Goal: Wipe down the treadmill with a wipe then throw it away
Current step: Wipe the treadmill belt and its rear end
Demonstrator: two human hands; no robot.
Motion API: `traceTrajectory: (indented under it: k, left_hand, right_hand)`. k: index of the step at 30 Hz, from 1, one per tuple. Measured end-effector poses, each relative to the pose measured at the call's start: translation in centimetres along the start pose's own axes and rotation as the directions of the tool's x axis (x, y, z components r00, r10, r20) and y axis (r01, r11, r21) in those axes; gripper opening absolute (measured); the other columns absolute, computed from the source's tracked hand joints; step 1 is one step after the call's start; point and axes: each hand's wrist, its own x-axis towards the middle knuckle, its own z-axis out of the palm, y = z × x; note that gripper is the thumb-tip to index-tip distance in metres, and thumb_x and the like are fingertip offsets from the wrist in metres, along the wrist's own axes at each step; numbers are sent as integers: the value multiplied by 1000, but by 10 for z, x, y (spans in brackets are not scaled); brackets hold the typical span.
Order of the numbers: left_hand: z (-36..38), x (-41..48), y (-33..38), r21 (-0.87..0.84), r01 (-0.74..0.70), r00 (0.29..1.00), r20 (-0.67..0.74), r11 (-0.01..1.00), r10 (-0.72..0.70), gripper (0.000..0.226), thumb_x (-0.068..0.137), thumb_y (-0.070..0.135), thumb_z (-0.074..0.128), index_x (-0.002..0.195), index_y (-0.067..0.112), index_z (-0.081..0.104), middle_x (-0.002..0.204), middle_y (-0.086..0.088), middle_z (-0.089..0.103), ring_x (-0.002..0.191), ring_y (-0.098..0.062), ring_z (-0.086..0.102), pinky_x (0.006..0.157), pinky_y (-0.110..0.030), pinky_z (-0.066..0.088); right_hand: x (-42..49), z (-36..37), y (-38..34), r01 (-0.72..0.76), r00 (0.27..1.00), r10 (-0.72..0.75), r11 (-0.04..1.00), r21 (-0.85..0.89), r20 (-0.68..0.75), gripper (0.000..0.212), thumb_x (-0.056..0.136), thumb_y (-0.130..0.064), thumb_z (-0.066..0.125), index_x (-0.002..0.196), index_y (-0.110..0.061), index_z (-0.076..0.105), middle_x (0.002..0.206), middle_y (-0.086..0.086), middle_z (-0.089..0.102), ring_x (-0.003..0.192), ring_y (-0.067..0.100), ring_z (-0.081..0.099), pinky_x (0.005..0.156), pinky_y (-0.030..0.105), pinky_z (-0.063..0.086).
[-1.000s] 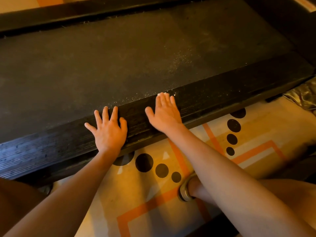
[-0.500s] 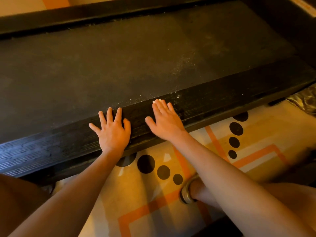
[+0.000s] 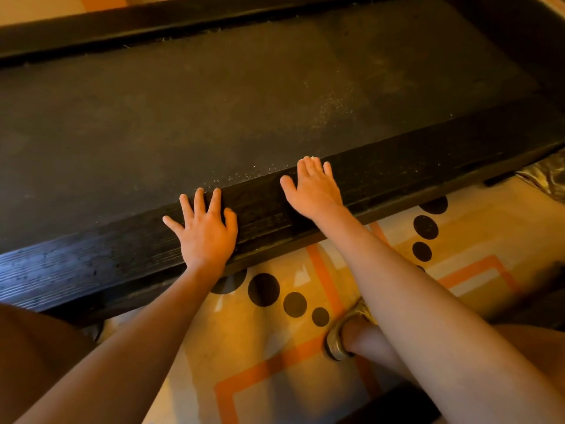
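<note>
The right hand point(image 3: 315, 191) is edging away from the left hand point(image 3: 204, 234); both are pressing flat, fingers straight, on the treadmill side rail point(image 3: 428, 163). At the right fingertips point(image 3: 316, 163), 1 white sliver point(image 3: 312, 157) is peeking out, unidentifiable.

head | looks steeply down, forward | close over treadmill point(image 3: 214, 111) side rail

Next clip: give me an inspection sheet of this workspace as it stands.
Surface: dark treadmill belt, pale dust specks near the side rail.
Job's things: no wipe or bin seen.
Clutter: crumpled shiny item at right edge, unclear.
Grippers: left hand and right hand flat on the rail, fingers straight, nothing seen held.
Cables: nothing seen.
Surroundings: patterned rug; sandalled foot.
</note>
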Motion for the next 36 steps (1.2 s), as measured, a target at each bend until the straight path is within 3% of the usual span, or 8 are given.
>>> traceTrajectory:
  k: [5, 11, 16, 22, 27, 29, 33, 36]
  left_hand:
    - [-1, -1, -1, 2, 10, 1000, -2, 1000, -10, 57, 108, 49, 27, 161, 31, 25, 169, -7, 19, 157, -36, 1, 116, -72, -2]
    - [1, 1, 1, -8, -1, 1000, 5, 1000, 1, 56, 108, 49, 27, 161, 31, 26, 169, -7, 19, 157, -36, 1, 116, -72, -2]
    - [0, 0, 0, 21, 17, 1000, 6, 1000, -17, 57, 108, 50, 27, 161, 31, 24, 170, -7, 18, 157, -36, 1, 117, -72, -1]
    - [2, 1, 0, 7, 4, 1000, 0, 1000, -4, 56, 108, 49, 28, 160, 30, 27, 168, -7, 21, 157, -37, 4, 116, -72, -1]
    - [0, 0, -1, 18, 13, 1000, -6, 1000, -13, 57, 108, 49, 27, 161, 30, 26, 169, -7, 20, 157, -36, 3, 117, -72, -1]
    - [1, 0, -1, 15, 7, 1000, 3, 1000, -7, 56, 108, 49, 28, 161, 30, 25, 169, -7, 19, 157, -36, 2, 117, -72, -1]
    - [1, 1, -1, 0, 1, 1000, 0, 1000, -1, 56, 108, 49, 28, 161, 30, 26, 169, -7, 21, 157, -36, 3, 117, -72, -2]
    - [0, 1, 0, 7, 7, 1000, -2, 1000, -6, 56, 108, 49, 28, 161, 31, 25, 169, -7, 20, 157, -36, 2, 116, -72, -1]
  right_hand:
    - [-44, 25, -29, 233, 972, -233, 972, 29, 1, 74, 107, -56, 20, 164, -9, 7, 172, 9, 2, 159, 23, -4, 128, 43, -3]
    - [-19, 9, 2, -15, 999, 16, 1000, 18, -31, 76, 106, -58, 17, 164, -9, 7, 172, 11, 3, 159, 25, -2, 128, 44, -2]
    - [-72, 36, -37, 250, 967, -252, 967, 40, 29, 74, 108, -55, 20, 164, -11, 2, 172, 7, -5, 158, 21, -10, 128, 42, -5]
    - [-38, 18, -15, 26, 1000, -26, 999, 39, -8, 73, 107, -56, 18, 164, -12, 7, 173, 7, 2, 159, 22, -4, 127, 42, -6]
    - [-75, 36, -44, 280, 958, -282, 959, 46, 56, 71, 108, -54, 19, 164, -13, 3, 173, 5, -4, 158, 19, -10, 128, 42, -6]
    - [-62, 32, -27, 233, 972, -233, 972, 34, 3, 69, 109, -53, 18, 165, -14, 5, 173, 5, -1, 158, 19, -7, 128, 41, -6]
    - [-41, 18, 1, -9, 999, 13, 997, 74, -46, 71, 107, -53, 16, 164, -12, 8, 173, 8, 5, 159, 21, -3, 127, 43, -5]
    - [-64, 29, -20, 154, 988, -154, 985, 81, -5, 72, 107, -55, 18, 165, -13, 5, 173, 6, -1, 158, 21, -8, 128, 43, -5]
